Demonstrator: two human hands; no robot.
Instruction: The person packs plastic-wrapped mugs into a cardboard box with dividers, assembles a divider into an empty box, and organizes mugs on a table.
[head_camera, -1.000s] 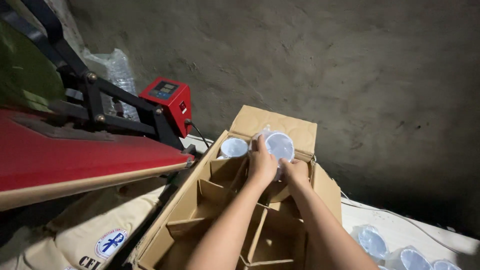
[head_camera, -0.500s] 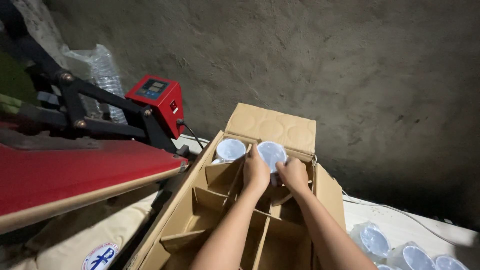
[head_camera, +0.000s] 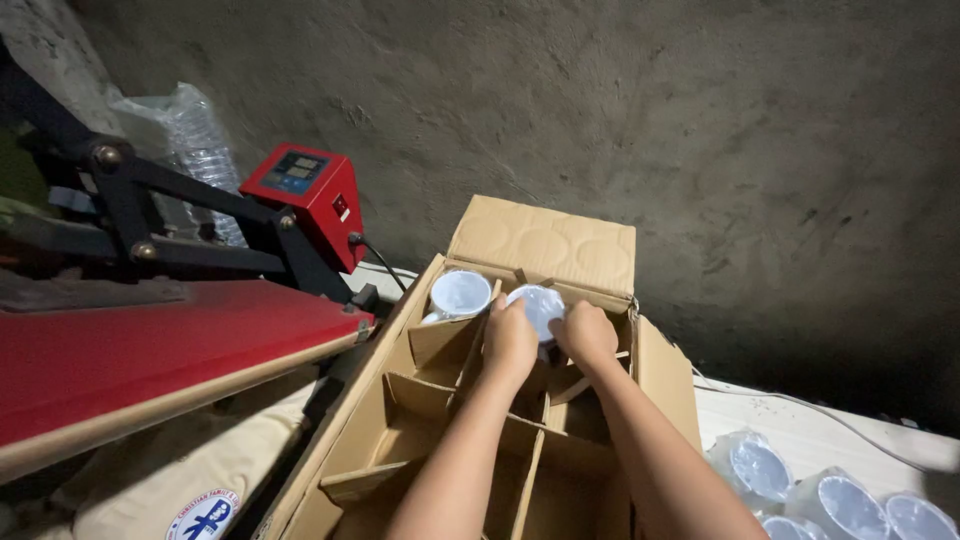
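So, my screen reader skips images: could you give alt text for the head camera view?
Both hands, left hand and right hand, grip a round white mug at the far end of a brown cardboard box with dividers. A second white mug sits beside it, and a red heat press stands to the left.

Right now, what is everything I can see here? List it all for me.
Cardboard box: one, brown, centre, flap open, dividers inside.
Mug in far-left cell: one, white.
Mug under the hands: one, white, next cell.
Wrapped mugs: at least four, white in clear plastic, lower right.
Heat press: one, red plate with black arms, left.
Control box: one, red, on the press.
Plastic wrap: one bundle, clear, behind the press.
Cloth: cream with a round emblem, lower left.
Left hand: on the mug.
Right hand: on the mug.
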